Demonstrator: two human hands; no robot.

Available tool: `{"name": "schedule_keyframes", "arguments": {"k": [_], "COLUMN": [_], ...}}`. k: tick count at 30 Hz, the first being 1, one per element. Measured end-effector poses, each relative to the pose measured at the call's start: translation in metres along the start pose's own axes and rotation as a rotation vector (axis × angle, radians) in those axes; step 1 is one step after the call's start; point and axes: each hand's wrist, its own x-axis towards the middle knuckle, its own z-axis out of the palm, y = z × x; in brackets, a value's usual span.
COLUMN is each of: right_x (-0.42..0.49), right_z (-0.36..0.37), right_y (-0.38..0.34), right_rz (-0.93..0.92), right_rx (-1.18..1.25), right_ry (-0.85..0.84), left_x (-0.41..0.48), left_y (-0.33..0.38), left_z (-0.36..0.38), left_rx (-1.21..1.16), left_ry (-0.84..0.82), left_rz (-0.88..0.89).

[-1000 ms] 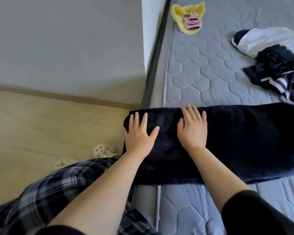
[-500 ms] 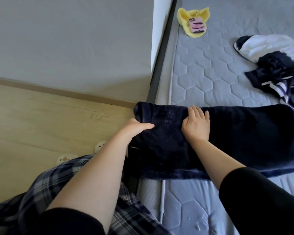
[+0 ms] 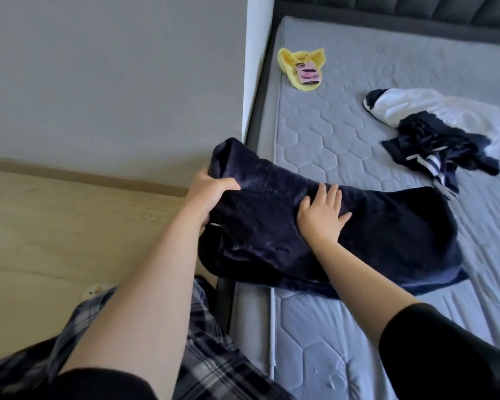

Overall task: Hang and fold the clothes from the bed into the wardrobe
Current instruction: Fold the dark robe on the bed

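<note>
A dark navy fleece garment point(image 3: 387, 226) lies folded across the near edge of the grey mattress point(image 3: 329, 140). My left hand point(image 3: 208, 189) grips its left end and has that end lifted off the bed. My right hand point(image 3: 322, 219) lies flat on the garment's middle with the fingers spread. Further back on the right, a white and navy garment point(image 3: 433, 111) sits crumpled with a dark striped piece point(image 3: 433, 148) on top of it. A small yellow cloth point(image 3: 298, 67) with a pink item on it lies near the mattress's far left edge.
A grey wall panel point(image 3: 113, 82) stands to the left of the bed, above a light wooden floor point(image 3: 55, 241). The dark bed frame point(image 3: 257, 111) runs along the mattress's left side. My plaid trousers point(image 3: 208, 356) fill the lower middle.
My left hand went from lying flat on the garment to gripping its left end and raising it. My right hand stayed flat on the middle. The camera view rose to show more of the bed.
</note>
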Motion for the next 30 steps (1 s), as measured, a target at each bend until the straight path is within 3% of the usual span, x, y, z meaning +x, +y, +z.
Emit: {"name": "schedule_keyframes", "arguments": {"k": [8, 13, 15, 17, 19, 21, 24, 26, 30], "right_x": [-0.010, -0.009, -0.005, -0.003, -0.002, -0.007, -0.004, 0.008, 0.030], "right_z": [0.058, 0.074, 0.060, 0.040, 0.026, 0.016, -0.004, -0.026, -0.045], "right_y": [-0.119, -0.114, -0.097, -0.082, -0.065, -0.048, -0.029, -0.016, 0.010], "right_rz": [-0.106, -0.152, -0.106, 0.081, 0.244, 0.332, 0.407, 0.432, 0.514], "right_rx": [0.193, 0.353, 0.640, 1.019, 1.248, 1.286, 1.283, 1.393, 1.531], "right_ry": [-0.222, -0.505, -0.598, -0.661, -0.794, -0.876, -0.779, -0.729, -0.788], "left_x": [-0.002, -0.002, -0.002, -0.002, -0.003, -0.005, -0.010, -0.007, 0.003], "left_y": [0.027, 0.027, 0.023, 0.025, 0.028, 0.033, 0.042, 0.043, 0.033], "left_z": [-0.064, -0.066, -0.056, -0.045, -0.031, -0.013, 0.010, 0.013, 0.007], "left_rx": [-0.301, -0.090, -0.059, -0.058, -0.045, -0.039, -0.227, -0.081, 0.608], "left_ry": [0.166, 0.154, 0.140, 0.169, 0.185, 0.107, -0.271, -0.367, -0.149], "left_rz": [0.084, 0.076, 0.070, 0.086, 0.113, 0.091, 0.019, 0.099, 0.433]}}
